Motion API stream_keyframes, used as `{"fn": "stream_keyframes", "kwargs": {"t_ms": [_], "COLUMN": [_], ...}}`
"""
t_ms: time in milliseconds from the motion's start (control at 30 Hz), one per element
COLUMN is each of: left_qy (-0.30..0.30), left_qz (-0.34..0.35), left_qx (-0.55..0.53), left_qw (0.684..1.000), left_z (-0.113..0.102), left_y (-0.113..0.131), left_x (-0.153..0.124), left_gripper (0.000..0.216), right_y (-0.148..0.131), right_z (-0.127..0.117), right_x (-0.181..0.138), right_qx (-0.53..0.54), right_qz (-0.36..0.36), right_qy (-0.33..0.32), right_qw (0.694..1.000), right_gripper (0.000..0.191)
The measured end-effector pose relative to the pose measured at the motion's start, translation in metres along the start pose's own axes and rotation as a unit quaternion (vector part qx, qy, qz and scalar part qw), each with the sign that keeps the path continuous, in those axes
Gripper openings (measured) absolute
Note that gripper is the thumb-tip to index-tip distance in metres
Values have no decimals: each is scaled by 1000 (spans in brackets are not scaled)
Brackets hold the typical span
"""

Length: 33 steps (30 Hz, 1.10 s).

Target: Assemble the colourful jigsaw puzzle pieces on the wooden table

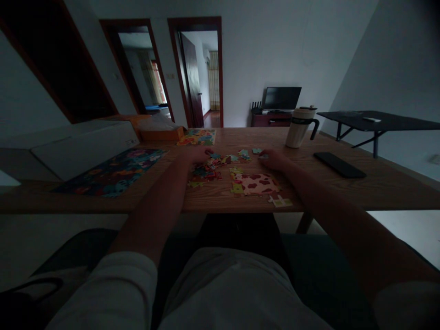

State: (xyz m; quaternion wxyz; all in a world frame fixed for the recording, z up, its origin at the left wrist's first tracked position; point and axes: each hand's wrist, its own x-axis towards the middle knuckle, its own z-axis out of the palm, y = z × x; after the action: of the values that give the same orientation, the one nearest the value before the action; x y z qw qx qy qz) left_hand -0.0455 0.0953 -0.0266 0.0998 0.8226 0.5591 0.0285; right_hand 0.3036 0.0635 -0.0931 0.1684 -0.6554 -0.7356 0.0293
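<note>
Patch (260, 183) of puzzle, spotted brown on pale pink, lies flat near the front edge of the bench (374, 195), between two forearms! Call it part-built: a good block looks joined, with yellow-green at its left side, but its outline is ragged and plenty is left over. Just left of it sits the heap (208, 173), loose bits overlapping every which way. Beyond the patch, more bits (244, 155) lie scattered, with a green piece (256, 151) near the right hand. A pale strip (281, 200) lies at the patch's near right corner; joined or merely touching, I cannot tell.

And direction? The patch's longer side seems to run left to right, roughly along the bench's front edge. Which way up its picture faces, no telling.

Now the hands! The left hand (200, 155) is at the heap's far side, its fingers curled beside a blue piece (215, 156); gripping or only touching, too dim to call. Over to the right hand (273, 159), low beyond the patch's far right corner: fingers bent close together, something pale at their tips, and whether it is held I cannot say.
</note>
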Motion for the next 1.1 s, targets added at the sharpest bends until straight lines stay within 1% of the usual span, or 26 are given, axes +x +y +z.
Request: {"fn": "stream_keyframes", "kwargs": {"t_ms": [67,133,167,233,300,367,567,733,900,1000,1100], "left_qy": [-1,-29,-48,-80,-94,-100,-93,-58,-8,1,6], "left_qz": [-5,7,23,59,81,84,68,36,43,44,34], "left_qx": [-8,-18,-17,-5,11,17,-6,-7,-11,-10,1], "left_qw": [1000,999,998,995,992,991,993,998,999,999,999], "left_z": [0,-1,-2,-5,-6,-7,-4,0,5,5,2], "left_y": [-3,-6,-8,-12,-14,-15,-12,-11,-9,-4,2], "left_x": [0,-1,-3,-5,-8,-8,-5,-4,-2,-4,-8], "left_gripper": [54,57,62,77,93,99,89,72,61,56,53], "right_y": [3,5,6,7,8,9,7,4,7,9,12], "right_z": [-1,-1,-1,-2,-2,-2,-4,-9,-8,-5,-4], "right_x": [0,0,0,0,0,0,-2,-6,-4,-2,0], "right_qx": [11,26,31,37,44,45,35,37,40,42,43], "right_qz": [30,43,43,38,38,37,34,28,28,23,36], "right_qy": [3,0,-2,-8,-17,-20,-16,-23,-18,-14,-7], "right_qw": [999,999,999,999,998,998,999,999,999,999,998], "right_gripper": [39,39,38,36,35,34,31,32,32,30,34]}}
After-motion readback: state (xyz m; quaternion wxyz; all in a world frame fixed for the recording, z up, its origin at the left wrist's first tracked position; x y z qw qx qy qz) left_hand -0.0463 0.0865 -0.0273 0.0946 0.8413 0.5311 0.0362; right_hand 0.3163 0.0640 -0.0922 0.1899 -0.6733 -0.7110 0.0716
